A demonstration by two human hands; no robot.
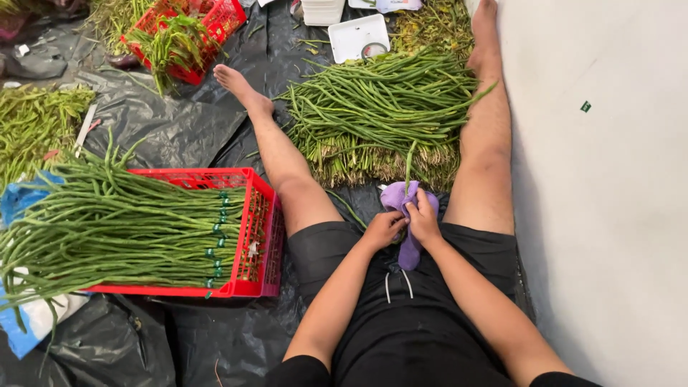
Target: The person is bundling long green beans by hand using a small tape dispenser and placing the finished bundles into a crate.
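I sit on black plastic sheeting with my legs spread. My left hand (384, 228) and my right hand (423, 218) meet in front of my lap. Both grip a purple cloth (409, 251) that wraps the lower end of one long green bean (409, 162), which sticks up from the cloth. Between my legs lies a big loose pile of long green beans (380, 107), stem ends toward me.
A red plastic crate (259, 229) at my left carries bundled long beans (122, 229) tied with green bands. Another red crate (215, 21) with greens sits at the far left. A white tray (358, 36) lies beyond the pile. A pale wall (609, 179) runs along my right.
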